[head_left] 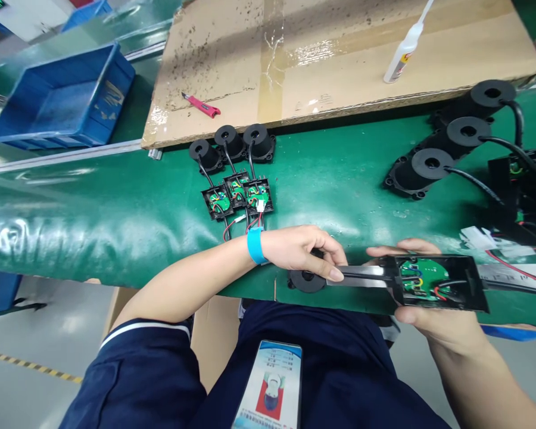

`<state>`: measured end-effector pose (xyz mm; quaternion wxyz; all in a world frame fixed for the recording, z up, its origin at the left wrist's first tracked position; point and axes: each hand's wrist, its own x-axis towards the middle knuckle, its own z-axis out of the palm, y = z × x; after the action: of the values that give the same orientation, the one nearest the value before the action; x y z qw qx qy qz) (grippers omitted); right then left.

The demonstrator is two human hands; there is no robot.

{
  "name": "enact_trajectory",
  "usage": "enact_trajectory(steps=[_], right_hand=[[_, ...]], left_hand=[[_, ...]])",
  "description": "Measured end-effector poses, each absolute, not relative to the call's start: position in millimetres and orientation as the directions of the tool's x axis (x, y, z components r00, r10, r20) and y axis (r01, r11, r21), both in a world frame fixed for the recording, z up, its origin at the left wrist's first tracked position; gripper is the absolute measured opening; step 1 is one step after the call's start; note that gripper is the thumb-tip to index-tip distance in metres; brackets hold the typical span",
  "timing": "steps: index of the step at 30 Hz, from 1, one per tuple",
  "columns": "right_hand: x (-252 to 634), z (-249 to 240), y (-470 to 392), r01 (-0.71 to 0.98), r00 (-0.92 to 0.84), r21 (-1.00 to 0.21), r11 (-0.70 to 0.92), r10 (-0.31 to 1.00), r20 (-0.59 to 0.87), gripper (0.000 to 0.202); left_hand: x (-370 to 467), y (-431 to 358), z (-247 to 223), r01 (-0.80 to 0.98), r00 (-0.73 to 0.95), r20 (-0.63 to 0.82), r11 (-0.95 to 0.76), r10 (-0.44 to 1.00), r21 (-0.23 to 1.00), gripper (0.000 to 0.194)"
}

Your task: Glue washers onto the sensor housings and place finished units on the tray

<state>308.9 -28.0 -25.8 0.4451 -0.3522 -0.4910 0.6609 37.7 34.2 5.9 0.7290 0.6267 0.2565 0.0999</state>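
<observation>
In my right hand (446,325) is a black housing (467,283), open side up, its fingers and thumb around the two long sides. Inside it sits a green circuit board (424,279) with coloured wires. From its left end a black cable (361,273) runs to a round black part (307,282) near the bench edge. My left hand (310,250), with a blue band at the wrist, pinches this cable close to the round part, which it partly covers. A metal ruler (516,277) with printed numbers lies beneath the cable and housing.
Three similar cabled units (256,143) stand beyond my left hand, and more black cylinders (429,167) at the right. A cardboard box (232,59) bears a red cutter knife (202,106) and a white bottle (402,56). A blue bin (109,98) is far left.
</observation>
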Motion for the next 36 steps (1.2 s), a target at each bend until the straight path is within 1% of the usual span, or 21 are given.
enact_trajectory(steps=[3, 6, 8, 14, 19, 21, 25, 30, 36], right_hand=[[294, -25, -33, -0.281, -0.376, -0.948, -0.147, 0.926, -0.032, 0.069], [284, -25, -37, -0.277, -0.328, -0.948, -0.159, 0.943, -0.063, 0.062], [282, -25, -39, -0.259, -0.289, -0.953, -0.160, 0.954, -0.081, 0.058], [284, -27, -41, -0.188, -0.244, -0.974, -0.123, 0.967, -0.075, 0.058], [273, -26, -46, -0.150, -0.101, -0.987, -0.062, 0.994, -0.047, 0.045], [269, -26, -47, -0.132, -0.075, -0.991, -0.030, 0.997, -0.020, 0.043], [267, -24, -46, -0.105, -0.096, -0.994, 0.002, 0.995, 0.012, 0.046], [275, -24, -40, -0.085, -0.181, -0.996, 0.007, 0.983, 0.023, 0.052], [275, -24, -37, -0.105, -0.216, -0.994, 0.022, 0.975, 0.045, 0.054]], left_hand=[[39, 36, 6, 0.194, 0.850, -0.286, 0.242, 0.442, 0.951, 0.013], [40, 41, 7, 0.232, 0.849, -0.351, 0.319, 0.394, 0.919, 0.011], [42, 44, 7, 0.242, 0.852, -0.361, 0.326, 0.380, 0.914, 0.011], [43, 48, 8, 0.237, 0.857, -0.274, 0.137, 0.436, 0.962, 0.009], [42, 47, 9, 0.234, 0.854, -0.261, 0.115, 0.451, 0.965, 0.008], [41, 46, 8, 0.223, 0.855, -0.247, 0.107, 0.457, 0.969, 0.009], [39, 46, 7, 0.189, 0.872, -0.218, 0.108, 0.439, 0.976, 0.012], [37, 46, 4, 0.140, 0.889, -0.170, 0.099, 0.426, 0.985, 0.017], [36, 45, 4, 0.132, 0.889, -0.171, 0.120, 0.425, 0.984, 0.017]])
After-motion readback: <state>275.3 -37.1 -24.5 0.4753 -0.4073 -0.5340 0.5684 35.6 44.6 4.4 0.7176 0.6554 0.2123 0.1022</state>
